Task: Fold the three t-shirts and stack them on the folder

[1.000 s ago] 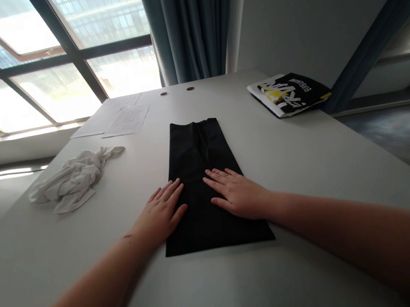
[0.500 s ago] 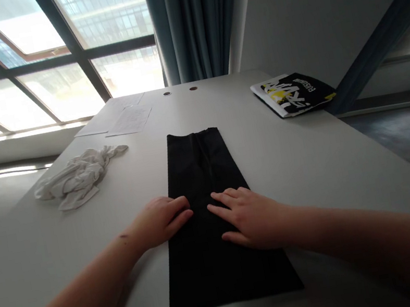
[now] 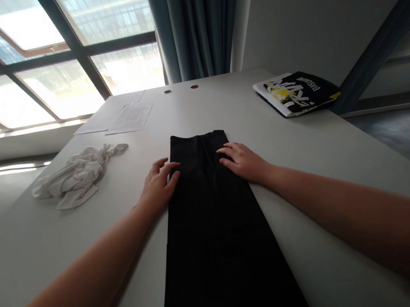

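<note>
A long black garment point(image 3: 221, 246), looking like folded trousers, lies flat on the white table in front of me. Wrinkles run down the middle of its far end. My left hand point(image 3: 160, 182) rests at its far left edge, fingers apart and tips on the cloth. Across from it, my right hand point(image 3: 244, 162) lies on the far right edge with its fingers stretched out. Neither hand grips the fabric. The near edge of the garment reaches down to the bottom of the view.
On the white table point(image 3: 127, 252), a crumpled white cloth point(image 3: 80, 176) lies to the left. Printed paper sheets point(image 3: 129, 118) are at the back left. A black, white and yellow printed packet point(image 3: 297, 93) sits at the far right. Behind are windows and a blue curtain point(image 3: 200, 22).
Both hands have slid away from me, from the middle of the black garment to the edges of its far end, and moved apart. The garment's near edge now reaches closer to me.
</note>
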### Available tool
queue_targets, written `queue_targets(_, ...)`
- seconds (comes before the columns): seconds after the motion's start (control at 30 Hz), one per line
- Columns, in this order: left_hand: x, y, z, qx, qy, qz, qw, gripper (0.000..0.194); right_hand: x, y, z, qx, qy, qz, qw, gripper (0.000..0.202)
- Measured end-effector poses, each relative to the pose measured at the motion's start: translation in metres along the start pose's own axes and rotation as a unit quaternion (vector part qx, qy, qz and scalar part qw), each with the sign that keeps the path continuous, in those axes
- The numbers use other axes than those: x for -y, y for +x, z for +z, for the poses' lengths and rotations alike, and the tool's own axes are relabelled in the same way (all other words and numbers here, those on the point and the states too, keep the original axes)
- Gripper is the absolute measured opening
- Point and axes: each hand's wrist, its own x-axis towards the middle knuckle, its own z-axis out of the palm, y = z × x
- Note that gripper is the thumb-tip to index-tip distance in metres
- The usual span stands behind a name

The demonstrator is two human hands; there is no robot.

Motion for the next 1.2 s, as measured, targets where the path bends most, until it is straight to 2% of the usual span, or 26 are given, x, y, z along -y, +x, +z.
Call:
queue_targets(0.07, 0.007, 0.03, 0.006, -0.005, 0.021, -0.031, 0.999, 0.043, -0.023, 0.031, 0.008, 0.013, -0.015, 0.074, 0.997, 0.048)
queue_targets(0.13, 0.011, 0.063, 0.012, 0.017, 0.036, -0.021, 0.999, 0.046, -0.039, 0.06, 0.013, 0.011, -0.002, 0.114, 0.993, 0.048)
queue_targets(0.23, 0.014, 0.105, 0.021, 0.05, 0.044, -0.002, 0.998, 0.049, -0.053, 0.09, 0.016, 0.004, 0.039, 0.127, 0.991, 0.04)
queue_targets(0.33, 0.018, 0.125, 0.029, 0.039, 0.015, 0.008, 0.999, 0.05, -0.061, 0.099, 0.017, -0.019, 0.1, 0.129, 0.986, 0.035)
queue_targets(0.47, 0.025, 0.125, 0.03, -0.005, -0.063, 0.059, 0.996, 0.047, -0.066, 0.092, 0.017, -0.093, 0.205, 0.131, 0.966, 0.042)
queue_targets(0.6, 0.022, 0.118, 0.026, -0.043, -0.129, 0.095, 0.986, 0.047, -0.065, 0.088, 0.019, -0.127, 0.259, 0.121, 0.95, 0.052)
queue_targets(0.8, 0.009, 0.112, 0.022, -0.071, -0.159, 0.112, 0.978, 0.044, -0.065, 0.093, 0.026, -0.084, 0.357, 0.16, 0.917, 0.054)
queue_targets(0.9, 0.008, 0.11, 0.021, -0.076, -0.164, 0.109, 0.977, 0.044, -0.066, 0.094, 0.027, -0.092, 0.372, 0.19, 0.904, 0.06)
queue_targets(0.97, 0.008, 0.109, 0.02, -0.082, -0.162, 0.103, 0.978, 0.044, -0.065, 0.093, 0.026, -0.103, 0.416, 0.201, 0.881, 0.064)
queue_targets(1.1, 0.007, 0.107, 0.015, -0.092, -0.157, 0.086, 0.98, 0.045, -0.061, 0.088, 0.02, -0.113, 0.526, 0.173, 0.825, 0.065)
queue_targets(1.2, 0.0, 0.102, 0.006, -0.11, -0.145, 0.065, 0.981, 0.044, -0.053, 0.082, 0.01, -0.112, 0.547, 0.15, 0.816, 0.067)
